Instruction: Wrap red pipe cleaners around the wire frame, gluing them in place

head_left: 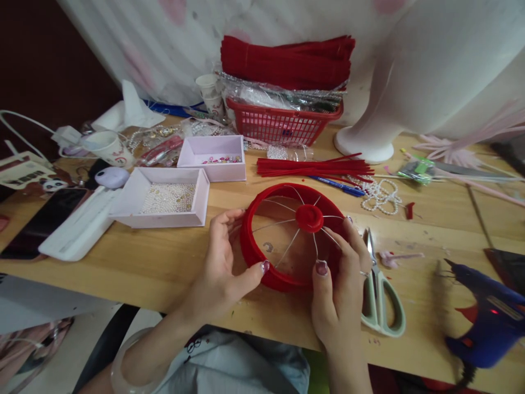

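A red ring-shaped frame [262, 267] is tilted over the front of the wooden table. Thin pale wires run like spokes from its band to a red round hub [309, 218]. My left hand [229, 262] grips the band on the left, thumb on the near rim and fingers around the outside. On the right, my right hand [342, 273] holds the band with its thumb on the near edge and its fingers over the far side. Scissors with pale green handles [381, 303] lie right beside my right hand.
White boxes of pearl beads [168, 198] and pink gems [223, 160] stand at left. Red pipe cleaners [314, 166], a blue pen [338, 186] and a pearl string [381, 197] lie behind. A blue glue gun [488, 312] is at right; a red basket [283, 123] stands at the back.
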Demonstrator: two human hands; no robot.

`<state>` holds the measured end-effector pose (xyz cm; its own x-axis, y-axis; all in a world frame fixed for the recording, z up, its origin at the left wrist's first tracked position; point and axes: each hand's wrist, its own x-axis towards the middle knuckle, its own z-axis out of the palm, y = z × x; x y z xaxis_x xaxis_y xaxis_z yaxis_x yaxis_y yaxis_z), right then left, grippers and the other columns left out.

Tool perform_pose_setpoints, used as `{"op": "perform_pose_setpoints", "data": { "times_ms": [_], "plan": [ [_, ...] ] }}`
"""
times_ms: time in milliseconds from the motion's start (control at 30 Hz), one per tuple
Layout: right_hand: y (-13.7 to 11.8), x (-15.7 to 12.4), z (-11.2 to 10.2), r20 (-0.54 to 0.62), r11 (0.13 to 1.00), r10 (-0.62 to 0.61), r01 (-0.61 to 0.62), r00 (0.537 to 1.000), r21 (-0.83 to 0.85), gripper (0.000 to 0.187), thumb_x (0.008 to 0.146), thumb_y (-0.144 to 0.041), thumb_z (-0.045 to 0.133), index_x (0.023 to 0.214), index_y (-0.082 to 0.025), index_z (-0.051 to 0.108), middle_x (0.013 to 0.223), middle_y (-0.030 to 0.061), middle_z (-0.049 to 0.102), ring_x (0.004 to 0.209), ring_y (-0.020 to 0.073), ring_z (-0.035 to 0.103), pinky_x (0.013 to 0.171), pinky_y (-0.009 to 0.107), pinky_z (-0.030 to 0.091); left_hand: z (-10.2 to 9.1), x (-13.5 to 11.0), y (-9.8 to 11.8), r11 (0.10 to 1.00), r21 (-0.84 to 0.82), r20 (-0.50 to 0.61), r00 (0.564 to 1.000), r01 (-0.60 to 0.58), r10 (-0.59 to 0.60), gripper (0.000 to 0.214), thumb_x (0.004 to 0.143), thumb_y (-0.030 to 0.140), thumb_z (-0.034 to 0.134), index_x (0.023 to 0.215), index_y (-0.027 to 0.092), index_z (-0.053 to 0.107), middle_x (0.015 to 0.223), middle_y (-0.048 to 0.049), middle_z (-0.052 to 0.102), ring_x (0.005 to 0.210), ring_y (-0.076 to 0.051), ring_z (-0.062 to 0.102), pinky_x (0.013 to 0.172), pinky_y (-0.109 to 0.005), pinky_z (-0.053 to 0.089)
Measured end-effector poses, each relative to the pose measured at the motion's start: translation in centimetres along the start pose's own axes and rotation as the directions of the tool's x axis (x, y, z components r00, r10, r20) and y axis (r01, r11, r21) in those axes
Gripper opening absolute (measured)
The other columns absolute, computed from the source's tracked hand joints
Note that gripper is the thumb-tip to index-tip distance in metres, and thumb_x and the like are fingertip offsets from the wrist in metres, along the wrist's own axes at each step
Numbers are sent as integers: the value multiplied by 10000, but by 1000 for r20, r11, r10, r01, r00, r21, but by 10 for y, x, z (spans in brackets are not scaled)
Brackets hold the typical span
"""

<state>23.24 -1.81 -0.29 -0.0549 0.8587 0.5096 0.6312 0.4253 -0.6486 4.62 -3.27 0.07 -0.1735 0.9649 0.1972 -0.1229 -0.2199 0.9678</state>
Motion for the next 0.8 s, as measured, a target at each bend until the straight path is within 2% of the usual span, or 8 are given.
{"op": "perform_pose_setpoints", "data": {
  "times_ms": [267,567,700,800],
  "plan": [
    [1,-2,-1,7,1000,-2,1,1000,18,420,1050,-401,437,1431,-235,501,1645,120,360,1543,294,301,1246,609,214,4,0,7,1000,-15,-15,1000,21,-21,659,760,87,754,1309,310,468,1399,-26,539,1339,-198,520,1169,-375,400],
    [1,-2,-1,7,1000,5,-5,1000,18,394,1051,-394,445,1413,-249,503,1640,116,366,1537,291,309,1247,633,202,4,0,8,998,-39,-30,998,55,-56,642,753,115,771,1290,303,471,1379,-40,545,1322,-226,527,1151,-411,421],
    [1,-2,-2,9,1000,2,-2,1000,23,382,1051,-402,447,1402,-264,504,1634,110,375,1530,305,319,1241,675,185,2,0,11,992,-81,-13,995,99,-100,584,792,163,771,1286,301,493,1377,-41,542,1345,-223,508,1155,-399,414],
    [1,-1,-1,14,1000,-1,1,1000,30,384,1048,-400,449,1407,-270,498,1641,106,366,1538,309,305,1238,687,181,4,-2,12,994,-51,-13,995,94,-95,564,820,197,781,1284,317,485,1382,-28,540,1334,-206,515,1154,-383,409]
  ]
}}
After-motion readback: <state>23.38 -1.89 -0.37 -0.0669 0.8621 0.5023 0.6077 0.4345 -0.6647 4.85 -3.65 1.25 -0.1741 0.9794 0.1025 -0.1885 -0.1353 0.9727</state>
